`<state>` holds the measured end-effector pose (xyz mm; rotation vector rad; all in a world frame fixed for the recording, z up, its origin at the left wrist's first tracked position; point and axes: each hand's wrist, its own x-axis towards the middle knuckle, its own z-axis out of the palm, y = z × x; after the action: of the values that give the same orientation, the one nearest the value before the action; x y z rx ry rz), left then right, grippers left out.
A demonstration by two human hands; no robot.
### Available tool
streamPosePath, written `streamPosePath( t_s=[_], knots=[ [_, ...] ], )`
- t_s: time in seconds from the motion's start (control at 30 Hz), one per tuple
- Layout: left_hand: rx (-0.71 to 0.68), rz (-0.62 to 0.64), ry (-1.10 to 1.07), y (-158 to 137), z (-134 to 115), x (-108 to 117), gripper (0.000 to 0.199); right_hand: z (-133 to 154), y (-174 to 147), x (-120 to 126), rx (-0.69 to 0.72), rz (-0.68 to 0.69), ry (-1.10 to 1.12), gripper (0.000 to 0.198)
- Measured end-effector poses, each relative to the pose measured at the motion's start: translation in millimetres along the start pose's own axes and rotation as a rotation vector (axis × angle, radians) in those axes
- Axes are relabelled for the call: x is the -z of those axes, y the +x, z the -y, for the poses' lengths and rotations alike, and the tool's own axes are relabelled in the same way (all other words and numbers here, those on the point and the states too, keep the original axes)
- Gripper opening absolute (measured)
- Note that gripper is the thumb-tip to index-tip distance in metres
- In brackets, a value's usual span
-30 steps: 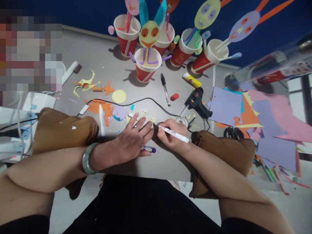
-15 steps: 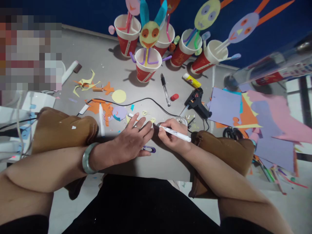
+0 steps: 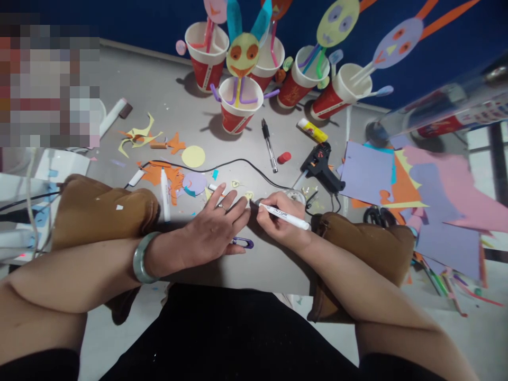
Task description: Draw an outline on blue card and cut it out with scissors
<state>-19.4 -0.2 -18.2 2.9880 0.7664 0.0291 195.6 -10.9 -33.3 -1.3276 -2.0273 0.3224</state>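
My right hand [image 3: 281,214] is closed round a white marker pen [image 3: 291,218]. Its dark tip points down at a small yellow paper piece [image 3: 249,195] with lines drawn on it. Fingers stretched out, my left hand [image 3: 212,225] lies on the table beside that piece, its fingertips close to the pen's tip. A second small yellow piece [image 3: 235,184] with a drawn outline lies just beyond. Partly under the left hand is a purple-edged object [image 3: 243,243]. A yellow paper circle [image 3: 193,156] and a lilac circle [image 3: 194,183] lie farther left among orange scraps.
Paper cups [image 3: 240,106] with paper-faced straw figures stand at the back. A black glue gun [image 3: 323,169], a glue stick [image 3: 312,130] and a pen [image 3: 269,146] lie beyond my right hand. Coloured paper [image 3: 367,172] and scissors [image 3: 379,217] are at the right. Brown armrests [image 3: 105,211] flank the table.
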Motion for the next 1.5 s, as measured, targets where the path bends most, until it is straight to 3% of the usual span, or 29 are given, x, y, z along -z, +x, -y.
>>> streamPosePath(
  t_s=[0.37, 0.63, 1.2, 1.5],
  knots=[
    [0.002, 0.002, -0.008, -0.3, -0.4, -0.8, 0.084, -2.8, -2.3, 0.5, -0.096, -0.058, -0.007, 0.007],
    [-0.005, -0.004, 0.029, -0.4, -1.3, 0.8, 0.087, -0.5, 0.1, 0.4, -0.054, -0.017, 0.047, 0.007],
    [0.008, 0.027, 0.018, 0.5, -2.1, 2.3, 0.083, -1.2, -0.6, -0.7, -0.136, 0.049, 0.039, 0.013],
    [0.005, 0.015, 0.021, 0.2, -1.5, 0.8, 0.083, -0.4, 1.7, 0.8, -0.111, 0.048, 0.054, 0.010]
  ],
)
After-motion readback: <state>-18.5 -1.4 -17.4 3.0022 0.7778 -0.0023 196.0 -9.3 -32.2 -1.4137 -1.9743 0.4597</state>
